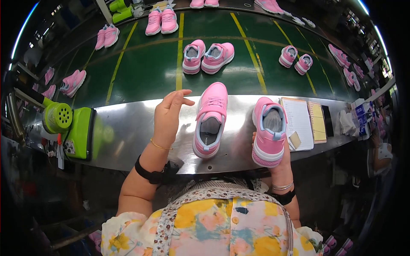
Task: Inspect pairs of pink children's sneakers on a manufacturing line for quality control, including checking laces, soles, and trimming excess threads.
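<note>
A pink child's sneaker with a strap, pale blue lining and white sole lies on the metal ledge, toe pointing away from me. Just left of it, my left hand hovers with fingers apart, bent toward the shoe and holding nothing. My right hand grips the matching sneaker from below and the right, heel toward me. That shoe hides most of my right fingers. Pale stuffing shows inside its opening.
Several pairs of pink sneakers stand on the green belt with yellow lines. On the left is a lime-green machine with a round, perforated head. At right lie an open notebook, a yellow-page notepad and a dark flat item.
</note>
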Action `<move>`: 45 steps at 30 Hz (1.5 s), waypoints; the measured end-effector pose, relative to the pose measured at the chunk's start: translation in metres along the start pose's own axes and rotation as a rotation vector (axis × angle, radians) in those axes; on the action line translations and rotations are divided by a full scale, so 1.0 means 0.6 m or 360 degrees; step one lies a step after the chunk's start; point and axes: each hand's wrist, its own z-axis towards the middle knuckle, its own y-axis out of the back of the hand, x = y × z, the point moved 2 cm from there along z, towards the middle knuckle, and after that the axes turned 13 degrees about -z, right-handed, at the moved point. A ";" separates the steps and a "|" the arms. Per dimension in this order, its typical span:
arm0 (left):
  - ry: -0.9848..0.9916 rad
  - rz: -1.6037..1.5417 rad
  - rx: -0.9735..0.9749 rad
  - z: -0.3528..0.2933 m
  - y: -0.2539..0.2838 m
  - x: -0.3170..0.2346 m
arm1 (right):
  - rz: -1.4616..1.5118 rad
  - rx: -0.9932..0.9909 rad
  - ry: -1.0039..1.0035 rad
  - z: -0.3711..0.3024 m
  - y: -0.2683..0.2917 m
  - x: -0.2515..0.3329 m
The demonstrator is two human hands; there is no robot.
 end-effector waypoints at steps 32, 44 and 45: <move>0.0808 -0.1477 -0.0131 -0.064 0.015 0.082 | -0.0198 -0.0062 0.0357 0.019 -0.061 -0.035; 0.0721 -0.1392 -0.0179 -0.070 0.036 0.087 | -0.0236 -0.0261 0.0436 0.008 -0.087 -0.064; 0.0722 -0.1394 -0.0183 -0.070 0.037 0.086 | -0.0237 -0.0265 0.0439 0.007 -0.087 -0.064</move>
